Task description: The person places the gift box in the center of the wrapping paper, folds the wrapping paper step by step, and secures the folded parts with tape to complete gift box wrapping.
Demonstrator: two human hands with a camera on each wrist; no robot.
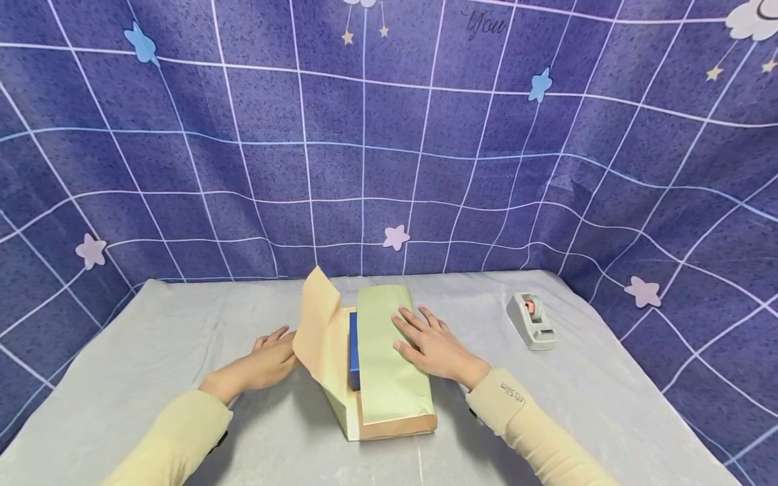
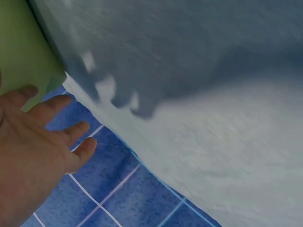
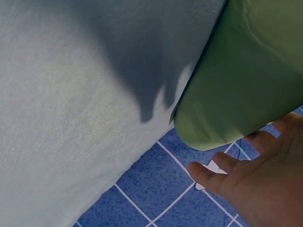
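One sheet of paper, green outside and peach inside, is partly wrapped round a blue box in the middle of the table. Its long axis runs from the far edge toward the near side, with the far end close to the far edge. The right part of the paper lies folded over the box; the left flap stands up, leaning outward, and a strip of blue shows between the two.

The key relation, as I judge it, is flap to box: the flap rises to the left of the box, so bringing it over would mean a rightward sweep across the long axis. The left hand is nearer, at the flap's outer edge. Its fingers are loosely spread against or just beside the green side; the thumb is hidden and no pinch shows, so I cannot tell how firm the contact is. The right hand rests on the folded part, fingers spread and nearly straight, gripping nothing.

A broad stretch of tablecloth separates the left hand from the left edge. To the right, a tape dispenser stands well apart from the right hand, near the right edge.
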